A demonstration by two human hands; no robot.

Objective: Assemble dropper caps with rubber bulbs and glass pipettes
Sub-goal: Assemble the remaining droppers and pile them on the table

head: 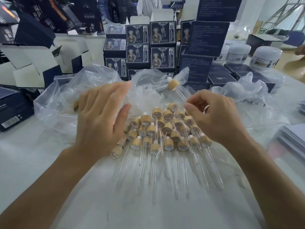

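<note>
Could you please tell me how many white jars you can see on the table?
3 clearly: one white jar far right, a second left of it, a third half behind the stacked boxes. More may be hidden there.

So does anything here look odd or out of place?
One assembled dropper lies apart from the main pile of droppers, up on the crumpled plastic bag behind it. Otherwise nothing looks broken or spilled. The left hand and right hand hold nothing.
</note>
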